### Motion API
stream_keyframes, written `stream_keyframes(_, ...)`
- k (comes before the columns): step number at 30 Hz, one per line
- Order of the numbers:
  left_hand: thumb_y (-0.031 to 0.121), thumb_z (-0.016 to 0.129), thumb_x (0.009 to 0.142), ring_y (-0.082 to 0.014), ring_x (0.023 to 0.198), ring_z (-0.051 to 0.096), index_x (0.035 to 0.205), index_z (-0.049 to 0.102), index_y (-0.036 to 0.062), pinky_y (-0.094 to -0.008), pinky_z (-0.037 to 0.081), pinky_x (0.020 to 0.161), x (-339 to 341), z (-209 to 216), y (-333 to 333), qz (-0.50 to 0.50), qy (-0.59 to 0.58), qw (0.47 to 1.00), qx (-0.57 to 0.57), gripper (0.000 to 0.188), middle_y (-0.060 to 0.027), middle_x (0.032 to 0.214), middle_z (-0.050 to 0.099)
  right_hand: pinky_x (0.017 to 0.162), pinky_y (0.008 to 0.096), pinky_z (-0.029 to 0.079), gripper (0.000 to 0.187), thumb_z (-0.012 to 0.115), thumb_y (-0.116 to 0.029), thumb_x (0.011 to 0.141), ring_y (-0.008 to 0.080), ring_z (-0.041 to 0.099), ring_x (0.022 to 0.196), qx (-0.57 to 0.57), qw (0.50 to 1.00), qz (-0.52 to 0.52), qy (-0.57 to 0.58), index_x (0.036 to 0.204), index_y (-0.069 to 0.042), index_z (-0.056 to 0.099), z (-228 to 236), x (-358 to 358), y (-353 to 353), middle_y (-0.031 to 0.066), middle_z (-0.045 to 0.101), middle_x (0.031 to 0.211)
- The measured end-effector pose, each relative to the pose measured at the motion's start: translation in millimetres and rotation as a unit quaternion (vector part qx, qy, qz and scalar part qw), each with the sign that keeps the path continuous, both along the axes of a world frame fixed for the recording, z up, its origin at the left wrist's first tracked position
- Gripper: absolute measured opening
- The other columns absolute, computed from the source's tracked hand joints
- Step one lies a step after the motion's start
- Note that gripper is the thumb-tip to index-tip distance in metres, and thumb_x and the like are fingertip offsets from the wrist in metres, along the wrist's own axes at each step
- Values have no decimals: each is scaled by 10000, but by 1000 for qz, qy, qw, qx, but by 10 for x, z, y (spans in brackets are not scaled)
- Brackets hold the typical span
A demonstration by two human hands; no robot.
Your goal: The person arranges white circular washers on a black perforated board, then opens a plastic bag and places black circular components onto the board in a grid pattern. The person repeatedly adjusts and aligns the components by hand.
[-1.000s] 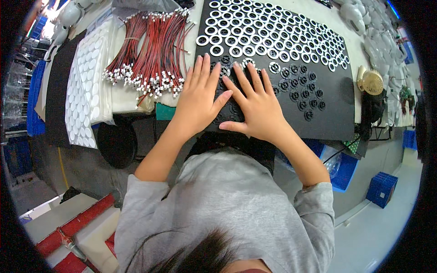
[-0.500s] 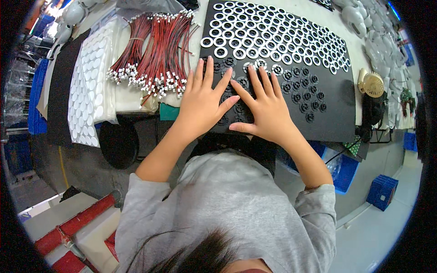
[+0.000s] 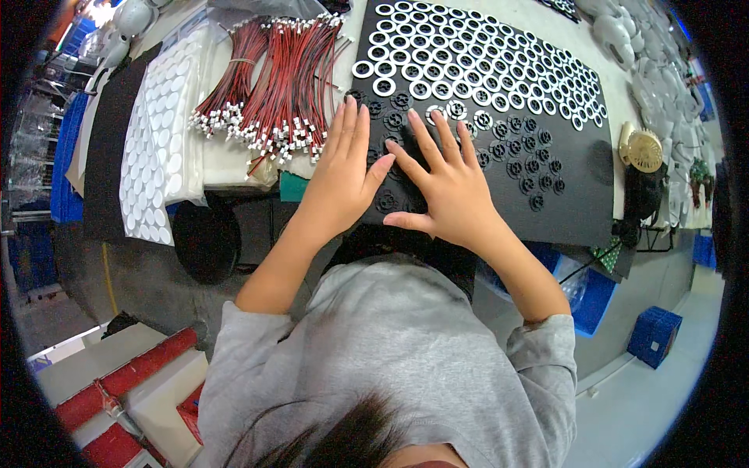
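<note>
My left hand (image 3: 337,183) lies flat and open at the near left part of a black mat (image 3: 581,203), its fingers stretched out and fairly close together. Beside it, my right hand (image 3: 452,191) is open too, fingers spread over the mat. Neither hand grips anything. Small black round plastic parts (image 3: 532,165) lie around both hands, and some are partly hidden beneath them. Beyond the fingertips, many white rings with black centres (image 3: 468,76) cover the far part of the mat. A few parts near the right fingertips show paler rims.
Left of the mat lie bundles of red and black wires (image 3: 296,78) with white connectors. Farther left is a sheet of white discs (image 3: 152,156). A small beige fan (image 3: 644,150) stands at the right, with a blue bin (image 3: 599,300) below the table edge.
My left fingers and thumb have drawn closer together. The right hand has shifted slightly left and its fingers remain spread. The table appears slightly farther right in the view.
</note>
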State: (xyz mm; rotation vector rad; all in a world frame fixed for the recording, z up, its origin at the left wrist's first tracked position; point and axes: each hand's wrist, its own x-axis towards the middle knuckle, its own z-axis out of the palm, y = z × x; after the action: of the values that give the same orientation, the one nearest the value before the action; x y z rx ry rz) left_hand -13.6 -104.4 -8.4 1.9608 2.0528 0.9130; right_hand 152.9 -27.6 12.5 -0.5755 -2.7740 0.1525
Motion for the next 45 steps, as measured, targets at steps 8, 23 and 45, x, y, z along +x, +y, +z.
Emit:
stream_keyframes(8, 345, 391, 901, -365, 1305, 149, 1313, 181, -98, -437, 95, 1062, -30, 11, 193, 23, 106, 992, -57, 640, -281, 1378, 166, 1021, 532, 151, 801, 500, -679, 661, 376, 251, 1258, 6, 1000, -4, 9, 1199, -87, 492, -33, -93, -24, 167, 293, 1369)
stream_keyframes(23, 277, 441, 885, -391, 1303, 133, 1324, 203, -74, -445, 129, 1053, 29, 149, -372, -57, -43, 997, 10, 610, -275, 1387, 148, 1033, 511, 145, 923, 488, -667, 652, 341, 253, 1272, -47, 997, 25, -47, 1253, 25, 382, 55, 225, -325, 211, 294, 1355)
stream_keyframes(45, 242, 558, 806, -391, 1290, 182, 1309, 254, -55, -495, 149, 1039, 46, -27, -339, -21, 44, 998, 46, 659, -253, 1378, 204, 985, 485, 279, 576, 608, -339, 717, 357, 418, 1157, -73, 978, 106, 166, 1128, 46, 489, 57, 187, -404, 215, 450, 1230)
